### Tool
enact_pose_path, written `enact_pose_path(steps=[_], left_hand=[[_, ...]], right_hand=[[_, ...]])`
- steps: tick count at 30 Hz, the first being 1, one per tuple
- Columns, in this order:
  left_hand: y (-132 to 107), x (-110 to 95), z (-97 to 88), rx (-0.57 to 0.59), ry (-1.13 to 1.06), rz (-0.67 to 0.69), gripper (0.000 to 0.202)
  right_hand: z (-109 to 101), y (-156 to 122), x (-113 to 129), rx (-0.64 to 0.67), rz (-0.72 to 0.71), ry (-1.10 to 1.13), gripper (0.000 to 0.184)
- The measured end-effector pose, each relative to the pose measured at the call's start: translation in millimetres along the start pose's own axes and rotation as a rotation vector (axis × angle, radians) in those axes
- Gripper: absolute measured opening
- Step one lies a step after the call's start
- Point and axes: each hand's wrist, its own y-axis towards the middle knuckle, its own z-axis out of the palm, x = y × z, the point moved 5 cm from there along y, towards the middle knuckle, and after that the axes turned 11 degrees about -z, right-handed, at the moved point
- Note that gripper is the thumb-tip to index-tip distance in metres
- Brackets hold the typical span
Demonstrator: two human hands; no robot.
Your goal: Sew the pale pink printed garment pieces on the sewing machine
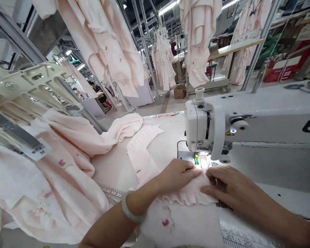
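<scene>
A pale pink garment piece point(182, 220) with a ruffled edge and small red prints lies on the sewing table in front of me. My left hand point(177, 174) presses down on its ruffled edge, fingers curled together right at the needle area. My right hand point(228, 187) lies beside it on the same fabric, fingers flat and stretched toward the left hand. Just behind the fingertips stands the white sewing machine point(248, 120), with its lit needle plate point(196, 160). A pale bangle point(129, 210) circles my left wrist.
More pink garments point(74, 148) are heaped at the left under a cream plastic hanger clamp point(33, 82). A printed ruler point(237, 237) runs along the table's near edge. Pink garments point(198, 41) hang overhead; a seated person point(100, 94) works far back.
</scene>
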Motion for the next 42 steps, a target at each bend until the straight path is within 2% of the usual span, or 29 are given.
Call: enact_pose_path(steps=[3,5,7,9,12,16,19,25,31,37,42], left_hand=[[6.3,0.7,6.5,-0.077,0.28,-0.038,0.05],[11.5,1.6,9.8,-0.122,0.45,-0.046,0.043],[14.7,1.8,10.0,-0.211,0.561,-0.021,0.029],[12.5,0.2,9.0,-0.323,0.626,0.072,0.017],[-2.6,-0.9,12.4,-0.434,0.698,0.314,0.013],[-24.0,9.8,27.7,-0.378,0.755,0.61,0.03],[-22.6,20.2,32.2,-0.354,0.752,0.703,0.04],[5.6,23.7,17.2,-0.265,0.768,0.664,0.044],[10.1,19.2,8.9,-0.233,0.746,0.672,0.041],[9.2,17.5,8.3,-0.216,0.73,0.654,0.041],[12.3,14.7,6.2,-0.207,0.76,0.61,0.041]], right_hand=[[-10.8,-0.1,9.8,-0.15,-0.285,-0.205,0.029],[-11.7,0.0,14.6,-0.146,-0.442,-0.268,0.025],[-10.0,0.4,15.1,-0.103,-0.522,-0.294,0.024],[-8.0,0.1,13.4,-0.068,-0.561,-0.318,0.025],[-6.1,-1.6,10.4,-0.058,-0.584,-0.352,0.026],[-6.5,-1.9,12.6,-0.071,-0.607,-0.384,0.029],[-8.7,0.6,16.8,-0.094,-0.632,-0.424,0.031],[-13.0,6.0,11.4,-0.137,-0.564,-0.452,0.034],[-11.7,7.6,5.5,-0.095,-0.521,-0.468,0.033],[-15.4,5.7,14.7,-0.126,-0.638,-0.511,0.029],[-17.7,1.4,21.4,-0.119,-0.72,-0.553,0.047]])
